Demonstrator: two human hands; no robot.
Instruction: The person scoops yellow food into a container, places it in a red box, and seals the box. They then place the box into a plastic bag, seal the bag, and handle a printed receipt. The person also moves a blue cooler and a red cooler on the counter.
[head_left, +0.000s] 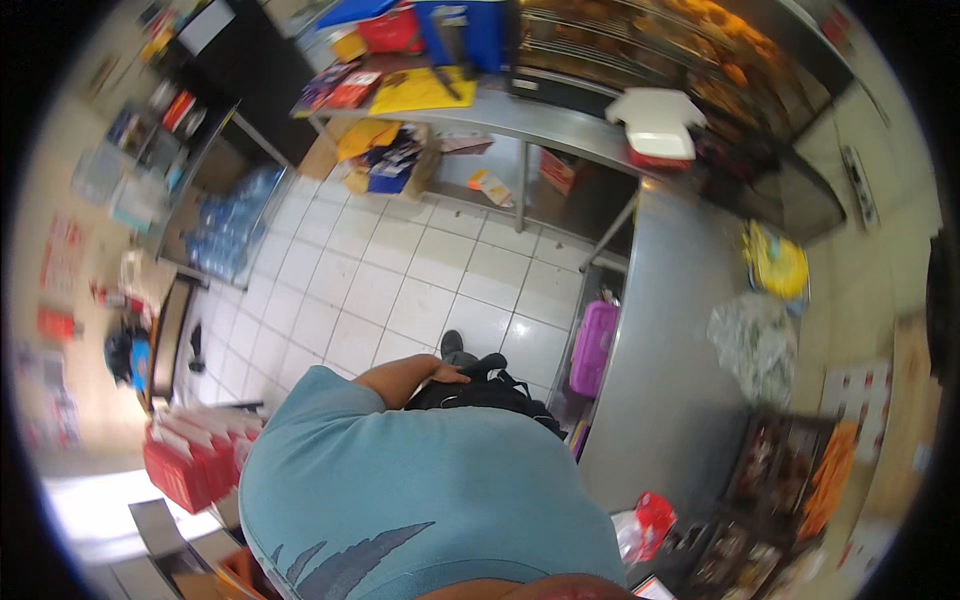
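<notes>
My left hand (452, 373) is low in front of my waist, its fingers against a black fabric item (487, 394) with straps and a dark curved part. Whether the fingers grip it is unclear. My right hand is out of view. The teal shirt covers my torso. Ahead, a steel table holds a yellow cutting board (424, 91) with a dark-handled tool on it, and an open white foam container (660, 139) stands at its right end. To my right runs a steel counter (667, 300), with a purple plastic case (594, 349) on the shelf below.
A lit food display cabinet (637, 45) stands at the front right. Clear plastic bags (756, 345) and a yellow bundle (780, 262) lie along the right counter. At left are large blue-tinted plastic bottles (232, 225) on a low shelf and red bags or boxes (187, 465). White tiles (420, 262) cover the floor.
</notes>
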